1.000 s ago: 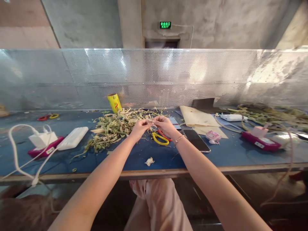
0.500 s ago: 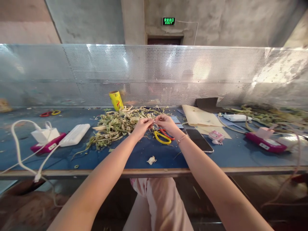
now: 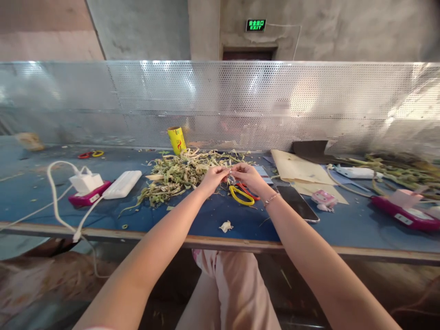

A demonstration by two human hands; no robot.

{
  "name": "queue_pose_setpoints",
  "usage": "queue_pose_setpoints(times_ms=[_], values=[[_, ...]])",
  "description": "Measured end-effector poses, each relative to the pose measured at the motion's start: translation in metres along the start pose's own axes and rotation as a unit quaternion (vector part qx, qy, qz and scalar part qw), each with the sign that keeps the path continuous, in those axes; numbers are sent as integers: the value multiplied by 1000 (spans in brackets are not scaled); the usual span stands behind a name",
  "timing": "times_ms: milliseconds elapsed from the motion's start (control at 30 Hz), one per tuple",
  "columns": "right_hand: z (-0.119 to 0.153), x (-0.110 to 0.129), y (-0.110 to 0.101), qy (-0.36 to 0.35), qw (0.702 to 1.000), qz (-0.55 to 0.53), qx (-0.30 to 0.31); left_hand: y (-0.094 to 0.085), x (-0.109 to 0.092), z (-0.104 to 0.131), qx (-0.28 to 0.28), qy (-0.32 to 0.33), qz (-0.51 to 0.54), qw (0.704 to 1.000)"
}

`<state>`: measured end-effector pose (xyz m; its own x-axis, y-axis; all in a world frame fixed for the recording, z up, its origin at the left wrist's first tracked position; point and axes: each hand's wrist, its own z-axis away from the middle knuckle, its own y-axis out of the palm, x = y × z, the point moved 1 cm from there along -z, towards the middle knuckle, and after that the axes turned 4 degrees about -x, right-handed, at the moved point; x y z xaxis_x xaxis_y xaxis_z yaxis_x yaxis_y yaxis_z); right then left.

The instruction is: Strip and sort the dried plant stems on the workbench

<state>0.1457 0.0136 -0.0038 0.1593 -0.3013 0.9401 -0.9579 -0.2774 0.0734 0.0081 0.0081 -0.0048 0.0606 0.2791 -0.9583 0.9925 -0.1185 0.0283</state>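
Hands (image 3: 213, 178) still pinch a scrap (image 3: 231, 176), apparently.

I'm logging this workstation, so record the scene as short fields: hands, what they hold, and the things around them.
Left hand: pinching, close against the right
Right hand: pinching; bracelet on the wrist
Held: small piece, too small to identify
Pile: withered-looking plant stems, left of and beyond the hands
Below hands: scissors, yellow and red handles
Right side: phone, pink toy
Left side: charger, white box
Behind pile: yellow tube
Front: pale scrap near the table edge
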Motion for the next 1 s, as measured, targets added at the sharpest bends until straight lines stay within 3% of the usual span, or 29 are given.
queue_pose_setpoints(times_ms=[1000], values=[[2, 2, -5, 5, 1000, 15, -13, 5, -1, -1, 4, 0, -4, 1000]])
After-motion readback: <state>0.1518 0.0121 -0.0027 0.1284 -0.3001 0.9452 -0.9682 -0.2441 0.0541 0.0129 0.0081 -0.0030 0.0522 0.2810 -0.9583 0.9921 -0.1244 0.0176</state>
